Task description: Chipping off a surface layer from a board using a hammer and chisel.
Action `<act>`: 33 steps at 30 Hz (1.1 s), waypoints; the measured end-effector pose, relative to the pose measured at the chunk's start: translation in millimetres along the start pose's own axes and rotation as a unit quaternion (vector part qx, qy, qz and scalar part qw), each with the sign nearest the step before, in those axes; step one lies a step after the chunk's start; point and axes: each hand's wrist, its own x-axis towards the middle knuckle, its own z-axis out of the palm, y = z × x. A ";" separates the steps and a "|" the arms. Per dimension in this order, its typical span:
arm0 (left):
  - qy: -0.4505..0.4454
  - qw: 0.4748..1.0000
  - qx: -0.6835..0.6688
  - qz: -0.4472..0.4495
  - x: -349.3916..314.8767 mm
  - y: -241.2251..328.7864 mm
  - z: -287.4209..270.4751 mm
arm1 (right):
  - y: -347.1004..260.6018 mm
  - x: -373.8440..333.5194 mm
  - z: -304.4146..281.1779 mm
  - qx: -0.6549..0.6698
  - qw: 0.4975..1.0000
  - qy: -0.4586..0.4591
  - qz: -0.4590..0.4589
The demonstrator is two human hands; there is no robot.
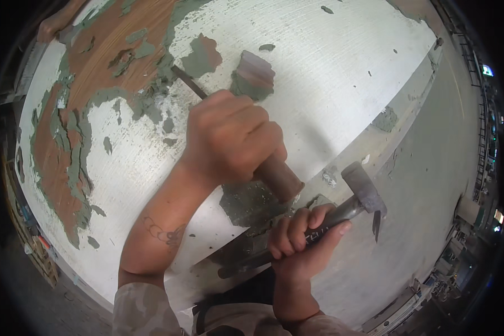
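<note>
My left hand (229,134) is wrapped round a chisel (281,180). Its brown, thick butt sticks out below my fist, and the narrow dark blade points up and left. The blade's tip lies by the broken grey-green edge of a brown, bared patch (154,25) on a large white curved surface (330,61). Lower right, my right hand (305,238) grips a claw hammer (365,189) by its dark handle. The steel head stands apart from the chisel's butt, with the claw turned down and right.
Loose grey-green flakes (199,59) and a curled piece (255,73) lie on the white surface. A hand of another person (53,25) rests at the far left. Wooden slats (31,235) lie at lower left; a grey floor (431,157) spreads out at the right.
</note>
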 end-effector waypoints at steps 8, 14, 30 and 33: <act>-0.017 0.999 -0.033 -0.002 -1.8 7.4 0.0 | -13.9 -1.8 -3.6 0.010 1.000 0.019 -0.018; -0.027 0.999 -0.029 0.009 5.2 -10.6 -8.5 | -16.5 1.0 -0.1 -0.035 0.999 0.000 -0.029; 0.026 0.999 -0.017 0.015 3.3 -30.2 -3.0 | 14.8 -36.4 21.3 0.036 0.995 -0.028 0.090; 0.011 1.000 0.002 0.018 -0.7 -32.8 -3.6 | 31.6 -32.0 39.7 0.017 0.997 -0.004 0.081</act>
